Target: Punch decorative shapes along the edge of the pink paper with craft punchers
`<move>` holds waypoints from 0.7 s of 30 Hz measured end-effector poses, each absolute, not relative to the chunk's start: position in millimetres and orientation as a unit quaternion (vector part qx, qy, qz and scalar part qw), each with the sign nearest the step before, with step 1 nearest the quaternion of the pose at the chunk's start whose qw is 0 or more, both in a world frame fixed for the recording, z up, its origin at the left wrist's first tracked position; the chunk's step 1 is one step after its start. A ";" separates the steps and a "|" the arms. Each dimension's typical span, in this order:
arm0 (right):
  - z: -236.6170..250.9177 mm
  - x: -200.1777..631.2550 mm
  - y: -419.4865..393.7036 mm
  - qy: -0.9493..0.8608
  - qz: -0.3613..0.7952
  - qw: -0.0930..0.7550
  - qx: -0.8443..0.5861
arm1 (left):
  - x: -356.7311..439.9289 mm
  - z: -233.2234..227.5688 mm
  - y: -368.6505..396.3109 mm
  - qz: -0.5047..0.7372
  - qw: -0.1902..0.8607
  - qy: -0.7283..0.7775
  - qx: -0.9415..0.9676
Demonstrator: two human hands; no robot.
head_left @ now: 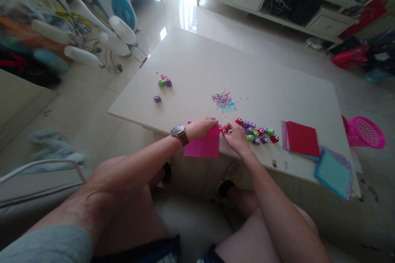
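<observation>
**Right fingers** [228,130]: closed in a pinch on a small red punch [224,130], which sits at the right top corner of the sheet. Whether the paper edge is already in the punch's slot is too small to tell.

**Right hand** [237,137]: knuckles up, resting on the table edge, just beside the sheet.

**Left fingers** [212,122]: curled down on the top edge of the pink sheet [202,148], pinning it. The sheet lies at the near edge of the table [247,61], with its lower half hanging over.

**Left hand** [201,128]: a watch [179,132] on the wrist.

**Step, as judged:** setting the punch on the sheet's corner for a cut. A press calls for the edge fully seated in the slot, the left hand keeping the sheet flat and still, and a firm squeeze straight down.

**Nearby:**
- Row of punches [261,133] in red, purple and green, just right of the right hand.
- Confetti [224,100], a pink and blue scatter beyond the hands.
- Three punches [163,86], well apart at the far left.
- Paper stack [301,139], red on top, at the right.
- Blue sheets [335,172] at the near right corner.
- Pink basket [368,131] off the table's right edge.
</observation>
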State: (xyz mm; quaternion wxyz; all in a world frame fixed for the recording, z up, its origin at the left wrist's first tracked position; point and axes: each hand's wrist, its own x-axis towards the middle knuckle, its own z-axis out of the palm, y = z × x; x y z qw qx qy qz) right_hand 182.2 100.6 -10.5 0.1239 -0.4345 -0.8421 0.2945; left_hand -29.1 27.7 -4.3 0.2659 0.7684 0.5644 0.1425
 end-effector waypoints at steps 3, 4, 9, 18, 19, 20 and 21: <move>-9.8 182.4 100.6 -0.845 0.294 0.125 -0.429 | -29.1 -5.0 27.8 0.145 0.268 0.564 0.767; -9.8 182.4 100.5 -0.845 0.293 0.125 -0.429 | -29.0 -5.0 27.8 0.146 0.269 0.564 0.767; -9.7 182.6 101.0 -0.845 0.292 0.125 -0.431 | -28.7 -3.9 28.0 0.143 0.268 0.566 0.766; -9.4 182.1 100.6 -0.843 0.297 0.121 -0.432 | -27.4 0.4 27.9 0.142 0.274 0.568 0.763; -9.7 181.9 100.3 -0.844 0.295 0.120 -0.432 | -27.4 0.6 27.8 0.140 0.274 0.568 0.763; -10.1 181.7 100.0 -0.844 0.294 0.118 -0.432 | -27.6 0.5 27.8 0.139 0.274 0.568 0.763; -10.5 181.5 99.7 -0.845 0.294 0.117 -0.431 | -27.8 0.0 27.8 0.139 0.274 0.568 0.763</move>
